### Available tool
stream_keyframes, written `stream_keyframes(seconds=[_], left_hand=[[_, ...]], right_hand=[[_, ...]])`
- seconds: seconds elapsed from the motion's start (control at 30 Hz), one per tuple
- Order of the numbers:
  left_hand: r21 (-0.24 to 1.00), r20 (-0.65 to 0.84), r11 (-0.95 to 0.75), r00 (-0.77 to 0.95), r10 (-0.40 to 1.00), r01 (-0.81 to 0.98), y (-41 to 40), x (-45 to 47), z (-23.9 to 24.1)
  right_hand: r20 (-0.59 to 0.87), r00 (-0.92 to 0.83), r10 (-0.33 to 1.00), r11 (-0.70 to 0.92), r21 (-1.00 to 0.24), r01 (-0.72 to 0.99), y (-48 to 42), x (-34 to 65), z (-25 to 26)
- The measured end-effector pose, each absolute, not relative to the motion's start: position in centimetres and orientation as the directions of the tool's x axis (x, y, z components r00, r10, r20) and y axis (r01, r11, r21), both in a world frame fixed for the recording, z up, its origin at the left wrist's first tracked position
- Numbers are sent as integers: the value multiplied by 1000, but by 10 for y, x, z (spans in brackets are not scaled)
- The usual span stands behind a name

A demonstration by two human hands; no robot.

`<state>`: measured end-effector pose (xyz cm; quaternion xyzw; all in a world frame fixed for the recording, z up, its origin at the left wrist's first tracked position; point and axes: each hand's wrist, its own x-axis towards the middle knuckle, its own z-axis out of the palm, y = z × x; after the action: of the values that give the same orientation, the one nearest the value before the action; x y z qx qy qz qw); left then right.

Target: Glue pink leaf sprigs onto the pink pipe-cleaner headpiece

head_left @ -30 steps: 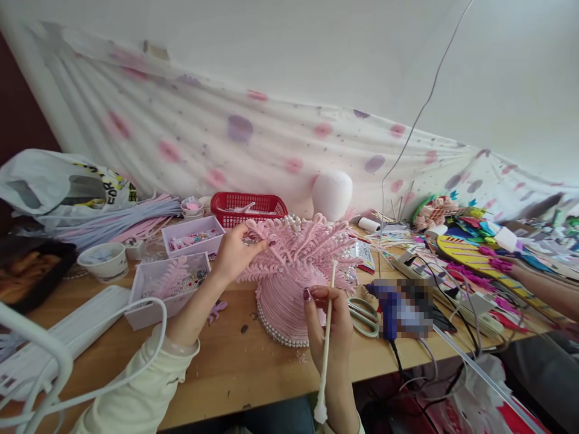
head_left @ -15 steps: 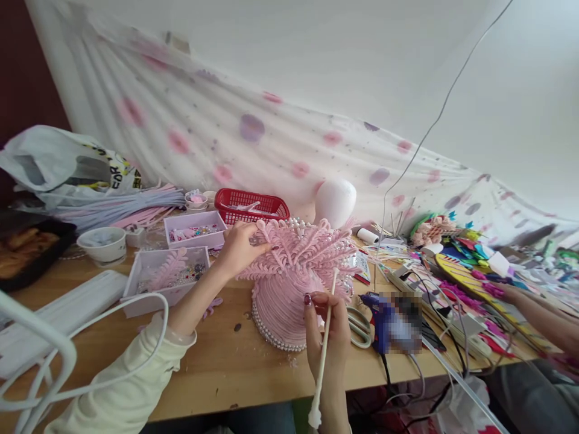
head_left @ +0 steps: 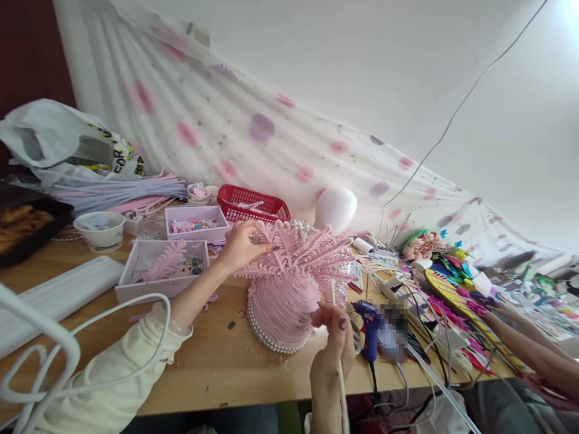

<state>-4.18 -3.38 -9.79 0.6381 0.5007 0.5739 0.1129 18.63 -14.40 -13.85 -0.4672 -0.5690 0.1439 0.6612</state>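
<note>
A pink dome-shaped headpiece wound with fuzzy strands stands on the wooden table, a row of pearls round its lower rim. Leaf-like pink chenille fronds spread from its top, with pearls behind them. My left hand pinches the fronds at the upper left, thumb and fingers closed. In front of the dome's right side, my right hand is closed round a thin cream-coloured stick. The stick's upper tip rises close to the right-hand fronds; whether it touches them I cannot tell.
Left of the headpiece are a white box with beads and a loose frond, another bead box and a red basket. A purple glue gun lies to the right. Another person's arm reaches in at far right.
My right hand has turned and moved slightly lower, tilting the stick the other way. My left hand keeps its pinch on the fronds. The whole view has shifted a little.
</note>
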Motion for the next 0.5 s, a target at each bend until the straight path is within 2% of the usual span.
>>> stream_keyframes(seconds=[0.1, 0.23, 0.37, 0.5], left_hand=[[720, 610, -448, -176, 772, 530, -35, -41, -98], [715, 594, -420, -168, 787, 559, -39, -41, -97], [702, 594, -437, -122, 795, 562, -41, -46, -94], [729, 571, -485, -40, 820, 483, -41, -52, -92]], right_hand=[[552, 450, 702, 469, -834, 291, -151, 192, -146], [530, 609, 590, 360, -848, 389, -165, 213, -157], [520, 531, 669, 235, -826, 512, -183, 234, -154], [526, 394, 754, 356, -831, 427, -211, 239, -141]])
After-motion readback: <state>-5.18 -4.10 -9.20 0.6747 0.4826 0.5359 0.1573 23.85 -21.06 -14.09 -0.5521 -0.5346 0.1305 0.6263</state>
